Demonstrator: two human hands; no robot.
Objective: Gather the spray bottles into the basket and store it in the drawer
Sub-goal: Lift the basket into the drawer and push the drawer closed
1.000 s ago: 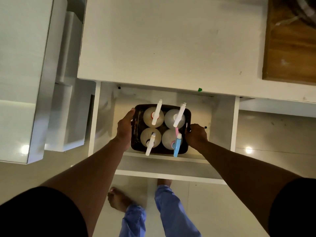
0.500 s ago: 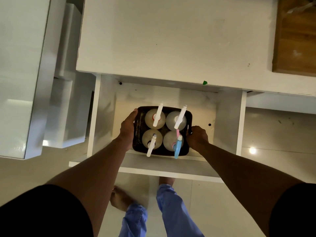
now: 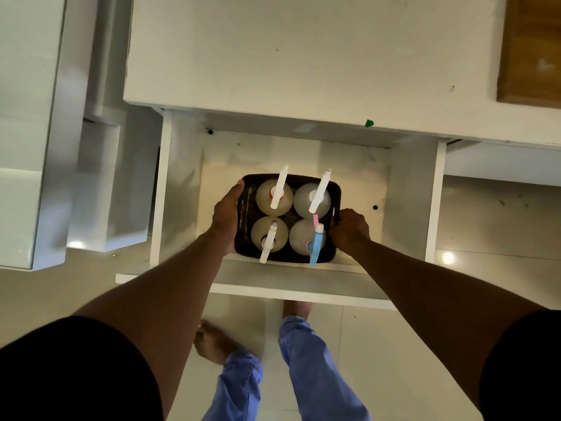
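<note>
A dark rectangular basket [image 3: 244, 205] sits low inside the open white drawer [image 3: 403, 192], near its front wall. It holds several pale spray bottles [image 3: 274, 197] standing upright; most have white nozzles, and the near right one has a blue trigger [image 3: 315, 247]. My left hand [image 3: 226, 212] grips the basket's left rim. Over on the right rim, my right hand [image 3: 349, 227] is closed around the edge. Whether the basket rests on the drawer floor I cannot tell.
The white countertop [image 3: 288, 56] overhangs the back of the drawer. A wooden board [image 3: 531, 50] lies at its far right. A white cabinet [image 3: 27, 132] stands at the left. My bare feet and blue trousers [image 3: 303, 360] are on the tiled floor in front of the drawer.
The basket with the bottles has sunk a little deeper into the drawer, both hands still gripping its rims. The view has shifted slightly.
</note>
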